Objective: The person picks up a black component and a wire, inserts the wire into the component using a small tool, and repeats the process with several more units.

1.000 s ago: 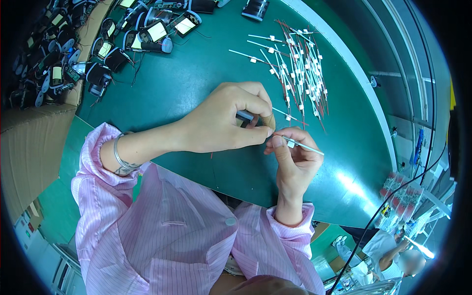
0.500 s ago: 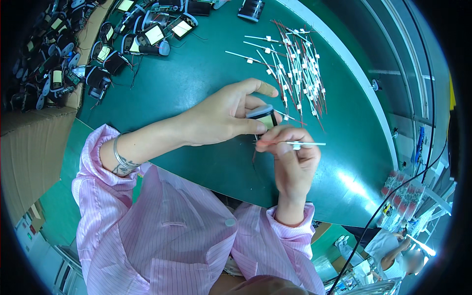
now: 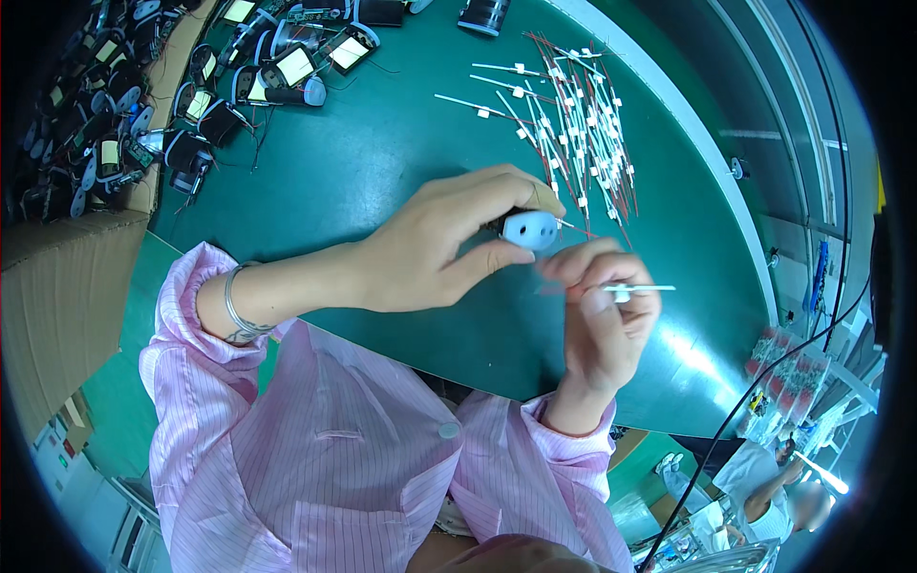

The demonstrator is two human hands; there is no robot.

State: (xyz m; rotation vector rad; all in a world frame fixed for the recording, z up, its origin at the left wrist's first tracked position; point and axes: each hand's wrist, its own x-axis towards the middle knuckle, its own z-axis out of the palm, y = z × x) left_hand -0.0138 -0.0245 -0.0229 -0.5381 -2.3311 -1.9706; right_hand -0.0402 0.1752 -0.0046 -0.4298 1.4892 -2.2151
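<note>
My left hand (image 3: 449, 239) grips a small black device housing with a pale blue-grey end cap (image 3: 530, 230) between thumb and fingers. The cap has dark round holes and faces toward my right hand. In my right hand (image 3: 611, 310), closed in a pinch, is a thin wire lead with white sleeving and a small white connector (image 3: 622, 294). The lead's red end, near the fingertips, is smeared by motion. The two hands are close together but apart, above the green table (image 3: 401, 124). Beyond them lies a loose pile of similar wire leads (image 3: 583, 129).
Several black housings with cream pads (image 3: 294, 65) lie at the far left of the table. A cardboard box (image 3: 67, 286) full of similar units stands at the left edge. A black cable (image 3: 726, 420) crosses the right side. Another person (image 3: 764, 487) is at lower right.
My left hand has turned the housing, so its end cap with holes now shows instead of the cream-coloured face. My right hand has moved right and slightly down with the wire lead, away from the housing.
</note>
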